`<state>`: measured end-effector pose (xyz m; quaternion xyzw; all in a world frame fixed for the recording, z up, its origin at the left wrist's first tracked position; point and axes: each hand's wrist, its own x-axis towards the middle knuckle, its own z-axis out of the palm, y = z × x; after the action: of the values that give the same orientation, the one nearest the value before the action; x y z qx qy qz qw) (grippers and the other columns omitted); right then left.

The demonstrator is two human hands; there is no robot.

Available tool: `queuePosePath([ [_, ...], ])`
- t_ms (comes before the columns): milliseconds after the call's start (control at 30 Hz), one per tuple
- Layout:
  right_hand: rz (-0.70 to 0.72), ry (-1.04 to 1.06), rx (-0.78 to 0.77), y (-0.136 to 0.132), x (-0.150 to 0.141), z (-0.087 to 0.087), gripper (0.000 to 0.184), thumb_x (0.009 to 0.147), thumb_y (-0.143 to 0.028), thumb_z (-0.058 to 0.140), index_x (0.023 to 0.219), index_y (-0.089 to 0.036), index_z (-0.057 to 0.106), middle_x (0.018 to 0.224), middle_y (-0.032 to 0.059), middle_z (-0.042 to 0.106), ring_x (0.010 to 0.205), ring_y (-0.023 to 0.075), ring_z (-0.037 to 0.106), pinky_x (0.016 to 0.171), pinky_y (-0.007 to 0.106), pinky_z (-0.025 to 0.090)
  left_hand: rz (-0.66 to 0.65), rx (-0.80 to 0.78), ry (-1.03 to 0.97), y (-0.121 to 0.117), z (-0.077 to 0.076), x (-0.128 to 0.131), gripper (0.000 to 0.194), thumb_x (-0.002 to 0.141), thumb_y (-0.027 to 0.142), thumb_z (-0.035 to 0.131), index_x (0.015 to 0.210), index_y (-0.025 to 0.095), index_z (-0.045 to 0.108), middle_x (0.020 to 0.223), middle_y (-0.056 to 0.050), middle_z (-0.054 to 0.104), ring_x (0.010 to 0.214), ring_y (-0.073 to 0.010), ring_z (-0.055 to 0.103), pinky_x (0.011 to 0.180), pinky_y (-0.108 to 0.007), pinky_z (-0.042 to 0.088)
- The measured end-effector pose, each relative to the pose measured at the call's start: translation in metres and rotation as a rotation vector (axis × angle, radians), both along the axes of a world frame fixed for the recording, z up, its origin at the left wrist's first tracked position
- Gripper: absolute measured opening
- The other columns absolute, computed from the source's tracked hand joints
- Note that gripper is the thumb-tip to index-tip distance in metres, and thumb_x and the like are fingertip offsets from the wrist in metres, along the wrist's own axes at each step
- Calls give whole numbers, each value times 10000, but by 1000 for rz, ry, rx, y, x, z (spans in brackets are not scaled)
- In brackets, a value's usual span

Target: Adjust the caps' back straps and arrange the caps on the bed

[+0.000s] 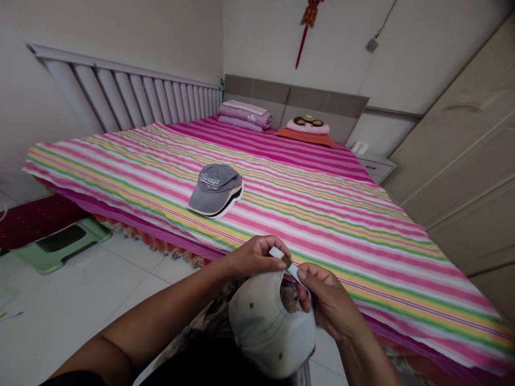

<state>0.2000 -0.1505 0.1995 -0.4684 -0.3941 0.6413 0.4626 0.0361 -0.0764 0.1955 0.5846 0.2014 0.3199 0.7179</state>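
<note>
A pale, light-coloured baseball cap (257,313) hangs at the near edge of the bed, its back opening facing up. My left hand (261,256) pinches the cap's white back strap beside a brass-coloured buckle (286,261). On the other side of that buckle, my right hand (325,295) grips the strap between thumb and fingers, with some fingertips showing through the cap's opening. Farther up on the striped sheet (322,214) lies a grey cap (215,187) with white lettering, stacked on other caps whose brims show beneath it.
Folded purple bedding (244,116) and a pink folded item (308,126) on orange cloth lie near the headboard (261,91). A green stool (60,246) stands on the tiled floor at left. At right are a nightstand (376,166) and a wardrobe (462,145).
</note>
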Motion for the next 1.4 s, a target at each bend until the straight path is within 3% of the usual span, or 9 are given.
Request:
queuePosePath([
  [433, -96, 56, 37, 3, -17, -5, 243, 677, -366, 657, 604, -164, 543, 391, -68, 442, 338, 52, 318, 390, 189, 261, 74, 23, 13, -5, -10, -2, 309, 618, 304, 709, 837, 130, 577, 685, 12, 534, 586, -63, 447, 572, -189, 345],
  [700, 42, 22, -50, 3, -7, -10, 316, 743, -474, 564, 754, -160, 599, 564, 9, 580, 483, 112, 483, 482, 229, 358, 92, -123, -125, -1, -19, -5, 313, 568, 267, 743, 811, 127, 603, 748, -31, 599, 656, -113, 536, 655, -249, 397],
  [800, 102, 23, -24, 0, -4, -14, 342, 775, -462, 527, 660, -147, 594, 523, 17, 560, 482, 114, 467, 489, 235, 345, 88, -137, -151, 0, -21, -4, 297, 563, 251, 746, 793, 126, 608, 783, -45, 606, 682, -118, 544, 668, -252, 402],
  [1000, 80, 77, 20, -2, -6, -12, 348, 744, -432, 578, 530, -169, 505, 407, -30, 466, 407, 89, 377, 465, 231, 295, 68, -142, -107, 3, -21, -4, 311, 543, 262, 753, 779, 125, 603, 735, -21, 582, 618, -85, 509, 600, -211, 385],
  [1067, 73, 65, 34, -1, -6, -10, 335, 746, -419, 581, 538, -169, 498, 397, -37, 458, 403, 85, 366, 463, 228, 283, 57, -66, -53, 5, -17, -7, 309, 557, 279, 739, 785, 124, 600, 743, -28, 587, 639, -96, 518, 611, -219, 394],
  [1233, 49, -2, 30, -1, -6, -10, 337, 735, -417, 593, 535, -170, 481, 380, -51, 434, 384, 74, 340, 455, 222, 281, -21, 350, 202, 14, 0, -20, 291, 615, 260, 686, 848, 109, 599, 821, -66, 596, 747, -138, 541, 628, -226, 414],
  [1400, 27, -27, 37, 1, -7, -11, 315, 726, -407, 604, 555, -173, 480, 377, -73, 401, 362, 61, 308, 435, 212, 273, -9, 476, 244, 15, 4, -24, 286, 655, 269, 657, 881, 105, 593, 846, -73, 596, 789, -147, 547, 649, -230, 427],
])
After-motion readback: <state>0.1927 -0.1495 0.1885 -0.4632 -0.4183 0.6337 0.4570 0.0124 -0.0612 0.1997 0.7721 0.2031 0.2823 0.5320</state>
